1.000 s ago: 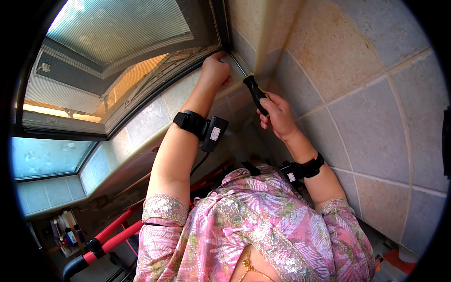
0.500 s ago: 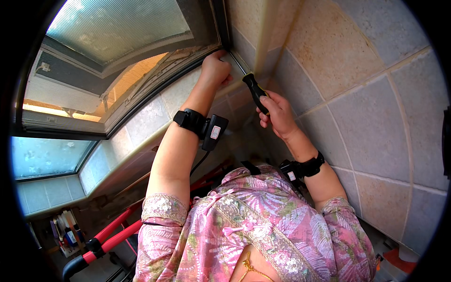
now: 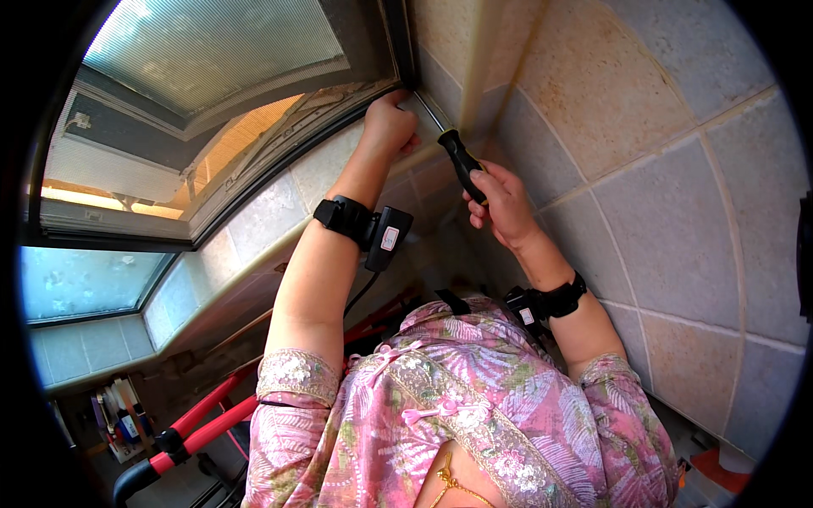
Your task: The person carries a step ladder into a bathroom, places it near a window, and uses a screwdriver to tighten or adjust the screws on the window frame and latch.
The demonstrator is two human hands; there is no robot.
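Observation:
My right hand (image 3: 501,203) is wrapped round the black handle of a screwdriver (image 3: 461,161), thumb along its side. The metal shaft runs up and left to the lower corner of the window frame (image 3: 401,88), where the tip's exact contact is too small to make out. Beside that tip, my left hand (image 3: 390,127) is closed against the frame's corner. Its fingers are curled, and whatever they pinch or press on is hidden. A mesh window screen (image 3: 212,59) fills the dark frame to the left of this hand.
Tiled wall (image 3: 652,212) rises close on my right, with a pale pipe (image 3: 476,76) in the corner. A tiled sill (image 3: 262,203) runs below the window. Red padded bars (image 3: 212,425) and a holder of small items (image 3: 124,419) stand lower left.
The screwdriver handle has shifted very slightly in my right hand. My left hand stays at the frame's corner.

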